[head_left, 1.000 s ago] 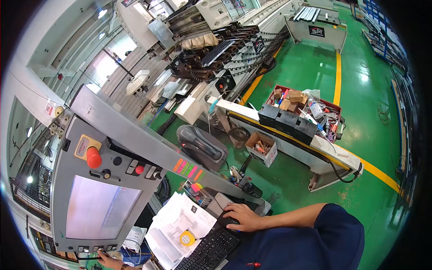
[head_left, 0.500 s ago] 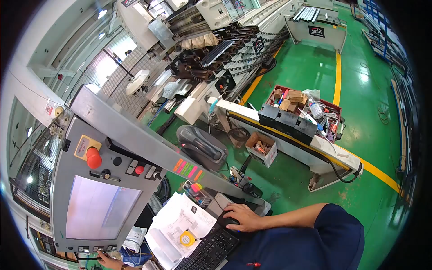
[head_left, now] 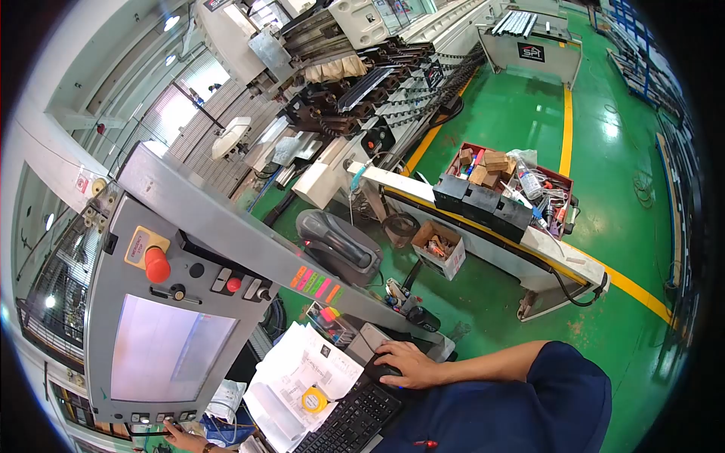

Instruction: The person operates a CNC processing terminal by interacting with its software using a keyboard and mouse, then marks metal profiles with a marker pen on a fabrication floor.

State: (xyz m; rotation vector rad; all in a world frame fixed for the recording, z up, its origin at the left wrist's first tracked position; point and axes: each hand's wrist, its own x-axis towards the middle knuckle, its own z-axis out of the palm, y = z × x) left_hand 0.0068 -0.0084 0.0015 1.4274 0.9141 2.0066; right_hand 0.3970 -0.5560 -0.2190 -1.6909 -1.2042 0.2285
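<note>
Mouse [head_left: 384, 372] beside the keyboard [head_left: 353, 420], grasped in the right hand [head_left: 408, 365]; the left hand [head_left: 183, 438] is at the panel buttons [head_left: 165, 418], its grip unclear. Apparently operating controls is the step in hand; the next move calls for light finger pressure.

Black is shown by the mouse [head_left: 381, 371] under the right hand [head_left: 411, 365] and by the keyboard [head_left: 351, 423] just beside it; the sleeve [head_left: 570, 392] behind that hand is coloured navy. To its left, white papers [head_left: 302, 362] are patterned with dark print and topped by a yellow round item [head_left: 314, 400]. Above the left hand [head_left: 183, 436], a grey panel [head_left: 121, 257] is accented by a red button [head_left: 158, 266]. Beyond the right hand, the green floor [head_left: 521, 136] is crossed by a yellow stripe [head_left: 568, 132].
</note>
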